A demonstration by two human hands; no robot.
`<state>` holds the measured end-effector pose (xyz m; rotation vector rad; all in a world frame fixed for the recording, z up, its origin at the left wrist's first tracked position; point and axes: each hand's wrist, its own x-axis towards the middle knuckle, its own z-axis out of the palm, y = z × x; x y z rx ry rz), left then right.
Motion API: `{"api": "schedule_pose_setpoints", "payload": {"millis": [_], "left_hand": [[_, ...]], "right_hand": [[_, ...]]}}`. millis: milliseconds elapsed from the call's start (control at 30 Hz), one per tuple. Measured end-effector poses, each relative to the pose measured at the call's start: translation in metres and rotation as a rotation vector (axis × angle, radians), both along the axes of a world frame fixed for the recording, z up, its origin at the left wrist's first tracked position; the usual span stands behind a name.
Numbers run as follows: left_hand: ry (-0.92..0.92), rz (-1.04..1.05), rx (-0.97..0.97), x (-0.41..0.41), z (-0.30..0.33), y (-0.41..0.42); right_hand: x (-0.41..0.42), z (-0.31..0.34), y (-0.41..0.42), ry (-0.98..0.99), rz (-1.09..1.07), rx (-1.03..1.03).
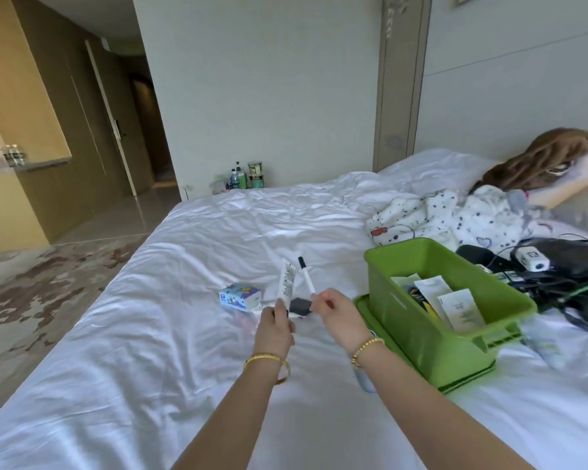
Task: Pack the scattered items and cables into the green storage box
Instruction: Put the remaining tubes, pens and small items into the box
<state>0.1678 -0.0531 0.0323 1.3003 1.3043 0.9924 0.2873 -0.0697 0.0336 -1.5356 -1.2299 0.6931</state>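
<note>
Green storage box (431, 320): sat on the white bed sheet (150, 351) at the right, resting on its own green lid (455, 381), open on top.
Box contents: several white sachets (460, 308) and flat packets stood upright inside.
Right hand (336, 313): just left of the box, fingers pinched on the lower end of a white pen (307, 277) with a dark cap, tilted up and to the left.
Left hand (275, 325): beside the right, fingers closed around the bottom of a white tube (286, 281) held upright.
Between the hands: a small dark grey block (299, 306) lay on the sheet.
Left of the tube: a small blue-and-white carton (241, 296) lay on the sheet.
Behind the box: a tangle of black cables (564, 293) and a white device (532, 258).
Far right: a person lay under a spotted blanket (455, 215).
Wrists: gold bracelets on both.
</note>
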Motion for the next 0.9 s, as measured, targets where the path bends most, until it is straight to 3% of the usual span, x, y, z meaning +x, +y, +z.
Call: {"api": "schedule_pose_setpoints", "payload": {"millis": [133,267,367,467,533,733,900], "left_hand": [[-0.011,-0.213,-0.045,0.075,0.030,-0.020],[-0.128,-0.285,-0.158,0.140,0.043,-0.042],[-0.129,-0.336,-0.170,0.182,0.054,-0.051],[0.293,-0.482,0.026,0.202,0.053,-0.052],[0.441,-0.526,0.135,0.203,0.043,-0.053],[0.539,-0.342,0.429,0.178,0.016,-0.049],[0.632,-0.261,0.476,0.128,-0.007,-0.022]], "right_hand": [[0.063,0.026,-0.036,0.001,-0.239,0.058],[0.134,0.036,-0.067,0.015,-0.428,0.025],[0.172,0.039,-0.082,-0.104,-0.450,-0.095],[0.193,0.033,-0.092,-0.484,-0.329,-0.408],[0.199,0.026,-0.097,-0.638,-0.312,-0.473],[0.181,0.014,-0.092,-0.691,-0.434,-0.290],[0.135,0.012,-0.072,-0.716,-0.470,0.118]]}}
